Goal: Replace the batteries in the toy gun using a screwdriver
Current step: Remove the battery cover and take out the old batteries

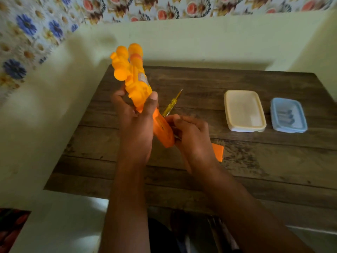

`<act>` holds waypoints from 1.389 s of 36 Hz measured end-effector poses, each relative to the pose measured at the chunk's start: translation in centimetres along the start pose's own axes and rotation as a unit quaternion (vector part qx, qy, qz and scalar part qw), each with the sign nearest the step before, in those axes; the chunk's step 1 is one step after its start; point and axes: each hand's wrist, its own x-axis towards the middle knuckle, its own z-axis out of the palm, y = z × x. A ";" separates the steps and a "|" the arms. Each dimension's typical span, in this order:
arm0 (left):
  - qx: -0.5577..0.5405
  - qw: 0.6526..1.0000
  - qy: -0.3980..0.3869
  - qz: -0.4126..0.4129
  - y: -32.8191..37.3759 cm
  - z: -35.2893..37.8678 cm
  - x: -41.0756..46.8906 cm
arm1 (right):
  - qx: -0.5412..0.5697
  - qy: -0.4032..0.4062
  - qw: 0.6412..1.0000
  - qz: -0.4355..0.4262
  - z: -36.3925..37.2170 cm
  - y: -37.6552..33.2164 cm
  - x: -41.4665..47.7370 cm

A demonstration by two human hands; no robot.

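Head view. An orange plastic toy gun [135, 83] is held above a dark wooden plank table [259, 165], its barrel end raised away from the person and its grip pointing down towards them. The left hand [135, 115] is wrapped round the middle of the toy gun, with the thumb laid up along its right side and the fingers curled behind it. The right hand [192, 137] is set against the right side of the lower grip with its fingers curled; whether something small is pinched there cannot be told.

A slim screwdriver with a translucent yellow handle [169, 106] is seen just behind the grip, tip pointing away. Its near end is hidden by the right hand, so it cannot be told whether it lies free. A flat orange plastic piece [218, 152] lies on the table just right of the right hand.

Farther right, a cream rectangular lidded plastic box [244, 110] and a smaller pale blue lidded plastic box [289, 115] stand side by side, apart; dark cylinders are seen through the blue lid.
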 end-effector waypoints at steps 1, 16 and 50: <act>0.014 1.000 -0.003 0.004 0.1 0.0 -0.1 | 0.018 -0.016 1.000 0.015 -0.3 -0.2 0.1; 0.217 0.965 -0.010 0.150 1.1 0.9 -1.3 | 0.203 -0.094 0.961 0.163 0.2 -0.6 -0.2; 0.258 0.950 0.096 0.146 1.8 1.5 -1.1 | 0.118 -0.128 0.984 0.046 -1.6 0.3 0.1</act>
